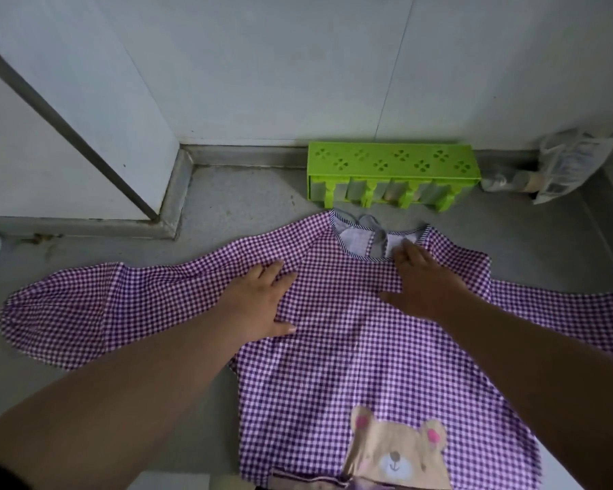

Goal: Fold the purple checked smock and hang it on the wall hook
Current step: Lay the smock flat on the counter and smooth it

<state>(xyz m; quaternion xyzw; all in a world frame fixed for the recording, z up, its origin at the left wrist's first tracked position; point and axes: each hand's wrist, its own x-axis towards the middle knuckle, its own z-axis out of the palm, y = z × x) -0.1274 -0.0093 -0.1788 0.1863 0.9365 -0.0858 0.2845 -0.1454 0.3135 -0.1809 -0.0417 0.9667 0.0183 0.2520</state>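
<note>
While purple checked smock (351, 330) lies spread front-up on grey counter (227, 199), sleeves out toward left and right edges, neckline toward back wall, both hands press flat on chest. Left hand (262, 302) fingers spread, near left shoulder. Right hand (422, 281) fingers straight, fingertips touching neckline. Green plastic rack (391, 171) at back edge, just beyond collar.

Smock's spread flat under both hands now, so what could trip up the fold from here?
The smock has its collar tie lying close to the green rack, and could snag there. The left sleeve is puffed and creased, so it may fold unevenly. Both the left hand and the right hand press flat; sliding could bunch the fabric.
</note>
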